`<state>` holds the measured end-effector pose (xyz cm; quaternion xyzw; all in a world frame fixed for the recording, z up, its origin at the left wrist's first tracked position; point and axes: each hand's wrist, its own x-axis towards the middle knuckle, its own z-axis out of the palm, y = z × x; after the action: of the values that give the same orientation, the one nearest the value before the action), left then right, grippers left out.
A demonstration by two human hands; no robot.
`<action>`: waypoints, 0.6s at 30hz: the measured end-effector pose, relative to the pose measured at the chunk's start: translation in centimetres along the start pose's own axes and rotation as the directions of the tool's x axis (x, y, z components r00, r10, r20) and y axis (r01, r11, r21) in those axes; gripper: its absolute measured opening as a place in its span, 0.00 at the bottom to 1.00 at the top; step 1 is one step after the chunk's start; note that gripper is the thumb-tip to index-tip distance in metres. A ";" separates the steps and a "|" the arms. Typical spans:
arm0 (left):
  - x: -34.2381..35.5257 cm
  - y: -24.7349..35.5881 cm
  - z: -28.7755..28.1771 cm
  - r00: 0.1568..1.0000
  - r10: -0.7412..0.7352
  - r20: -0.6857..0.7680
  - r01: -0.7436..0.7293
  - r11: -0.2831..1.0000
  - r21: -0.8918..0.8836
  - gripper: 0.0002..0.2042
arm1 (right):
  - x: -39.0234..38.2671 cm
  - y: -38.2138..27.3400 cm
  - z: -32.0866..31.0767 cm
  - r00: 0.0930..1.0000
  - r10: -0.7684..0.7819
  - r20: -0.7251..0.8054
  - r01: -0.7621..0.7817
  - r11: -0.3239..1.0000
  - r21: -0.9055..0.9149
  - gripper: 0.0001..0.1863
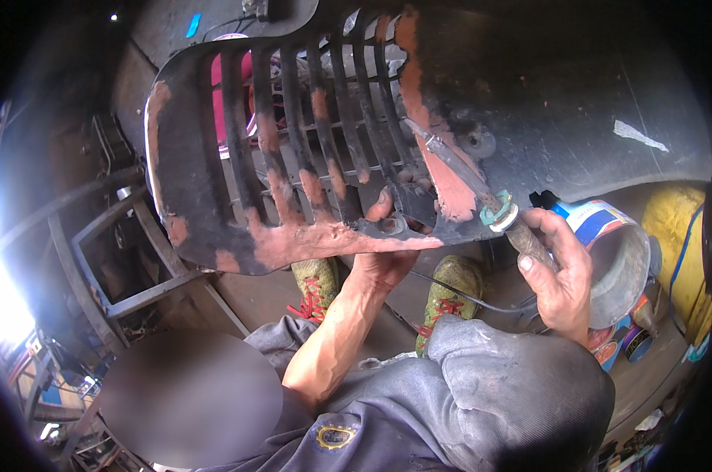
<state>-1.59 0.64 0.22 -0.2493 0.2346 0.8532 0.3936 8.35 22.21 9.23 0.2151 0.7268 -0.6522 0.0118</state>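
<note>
A large black plastic panel with a slatted grille (230,141) spans the upper view, pinkish-orange filler patched over its slats and near edge. My left hand (383,263) grips that near edge from beneath; a fingertip shows through an opening, and the other fingers are mostly hidden. In my right hand (560,275) is what looks like a soldering iron (521,236), with a worn brownish handle and a turquoise and white collar. Its long grey shaft slants up and left across the filler beside the grille. Whether the tip touches the panel I cannot tell.
Right of my right hand stands an open bucket (619,271), with a yellow container (675,244) beyond it. Small round tins (635,342) lie below the bucket. A dark cable (474,303) runs beneath the panel near my shoes (454,287). A metal frame (147,295) stands at left.
</note>
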 end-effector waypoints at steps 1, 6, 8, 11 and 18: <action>0.0 -0.1 0.2 1.000 0.021 -0.022 -0.021 1.000 0.008 0.25 | 0.1 0.1 0.1 1.000 -0.016 -0.007 0.016 1.000 -0.005 0.19; 0.0 0.2 -0.2 0.999 -0.015 0.040 0.016 1.000 -0.010 0.23 | 0.3 0.6 0.1 0.998 -0.053 -0.015 0.052 0.998 -0.023 0.20; -0.1 0.3 -0.3 0.998 -0.025 0.054 0.026 0.999 -0.026 0.22 | 0.3 0.7 0.1 0.999 -0.051 -0.017 0.050 0.999 -0.013 0.21; -0.1 0.2 0.0 0.999 -0.025 0.040 0.027 0.999 -0.037 0.22 | 0.3 0.7 0.1 0.999 -0.044 -0.026 0.044 0.999 -0.005 0.21; -0.1 0.1 0.3 1.000 0.008 -0.006 -0.008 1.000 -0.002 0.23 | 0.3 0.5 0.1 0.999 -0.035 -0.019 0.035 0.999 0.018 0.21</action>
<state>-1.68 0.72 0.52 -0.2512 0.2357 0.8543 0.3893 8.19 22.20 8.66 0.2084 0.7246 -0.6568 -0.0084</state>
